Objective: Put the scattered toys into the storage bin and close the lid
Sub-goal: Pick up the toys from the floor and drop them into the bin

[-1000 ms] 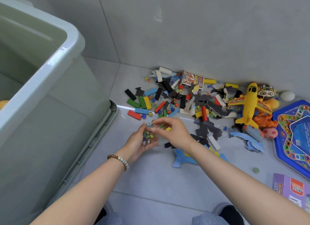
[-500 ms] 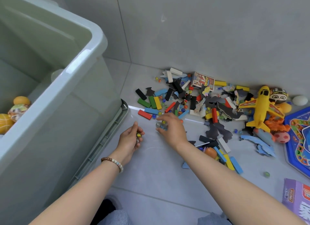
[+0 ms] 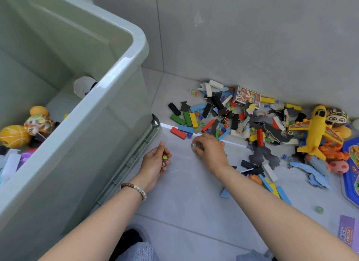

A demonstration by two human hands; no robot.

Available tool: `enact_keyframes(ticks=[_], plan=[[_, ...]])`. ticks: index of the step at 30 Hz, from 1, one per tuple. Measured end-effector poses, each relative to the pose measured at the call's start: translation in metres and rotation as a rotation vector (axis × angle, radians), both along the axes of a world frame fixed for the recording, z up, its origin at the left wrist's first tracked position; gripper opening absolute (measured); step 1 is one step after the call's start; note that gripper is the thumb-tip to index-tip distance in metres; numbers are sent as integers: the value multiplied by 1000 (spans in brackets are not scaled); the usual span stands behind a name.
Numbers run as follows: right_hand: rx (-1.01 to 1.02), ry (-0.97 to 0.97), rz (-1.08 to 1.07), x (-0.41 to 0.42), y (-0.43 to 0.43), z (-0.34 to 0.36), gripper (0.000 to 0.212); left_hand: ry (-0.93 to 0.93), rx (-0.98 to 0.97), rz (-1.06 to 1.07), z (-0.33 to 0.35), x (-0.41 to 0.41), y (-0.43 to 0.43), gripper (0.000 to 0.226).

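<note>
Many toys (image 3: 235,121) on grey tiled floor (image 3: 194,202) against grey wall (image 3: 252,37)

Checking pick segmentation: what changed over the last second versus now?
The hands parted: the left hand drew back toward the storage bin, still holding its marbles; the right hand left it and reached to the near edge of the toy pile, where it now pinches another marble. The view swung left, showing more of the bin's inside. The pile, yellow plane included, stayed put.
</note>
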State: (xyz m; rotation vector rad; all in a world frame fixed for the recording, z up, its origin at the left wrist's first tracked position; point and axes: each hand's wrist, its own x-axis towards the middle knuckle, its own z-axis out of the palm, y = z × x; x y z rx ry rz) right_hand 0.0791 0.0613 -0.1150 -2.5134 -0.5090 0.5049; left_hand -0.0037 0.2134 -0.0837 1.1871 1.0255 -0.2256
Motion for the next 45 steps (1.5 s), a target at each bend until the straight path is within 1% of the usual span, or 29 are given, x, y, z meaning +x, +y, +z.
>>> enact_keyframes(ticks=[4,5,6,7,9,12,13,15,17,19,21,24,26,27,30,31,32,34,35,37,38,40,43,45], plan=[[35,28,-95,3,-1,-4,17,10,-9,-26,-2,-3,-2,35],[79,57,-146,4,-1,-3,17,14,-14,-32,-2,-3,-4,35],[177,123,-238,5,-1,0,17,14,-20,-36,-2,-3,-6,35],[323,230,-356,7,0,5,18,13,-26,-36,-2,-3,-7,35],[657,522,-576,11,0,18,21,14,-35,-35,-1,-3,-8,35],[1165,1073,-779,11,-7,41,14,19,-47,-34,-1,-3,-8,35],[1307,1227,-798,10,-10,48,12,24,-49,-34,-1,-3,-8,35],[1465,1443,-761,7,-16,57,13,34,-49,-31,-2,-4,-9,35],[1533,1612,-648,3,-17,61,16,42,-46,-27,-3,-5,-10,35],[1578,1794,-537,-1,-16,62,25,50,-40,-30,-3,-6,-10,35],[1629,1911,-490,-5,-15,59,24,57,-38,-32,-3,-7,-11,35],[1680,1917,-536,-15,-22,53,7,62,-50,-31,-4,-7,-13,35],[1685,1924,-585,-21,-28,46,4,65,-51,-42,-4,-7,-14,34],[1686,1917,-617,-23,-31,43,7,66,-54,-44,-4,-6,-16,34],[1706,1832,-761,-25,-36,38,27,67,-52,-80,-4,-5,-21,34],[1685,1785,-813,-25,-37,38,27,66,-48,-107,-4,-5,-24,34],[1629,1721,-857,-25,-36,39,22,64,-44,-133,-4,-4,-27,35],[1415,1529,-892,-23,-37,42,7,54,-40,-159,-4,-4,-31,34],[1287,1404,-857,-23,-40,42,9,50,-38,-165,-4,-3,-32,34],[1040,1164,-716,-24,-49,45,15,46,-30,-170,-3,-5,-31,34],[938,1077,-642,-27,-56,47,14,46,-25,-169,-3,-6,-30,34],[801,988,-559,-37,-73,47,10,51,-16,-169,-4,-10,-28,34],[628,894,-532,-68,-104,39,3,57,-6,-177,-5,-16,-26,34],[456,751,-486,-100,-124,28,11,66,5,-177,-8,-20,-27,34]])
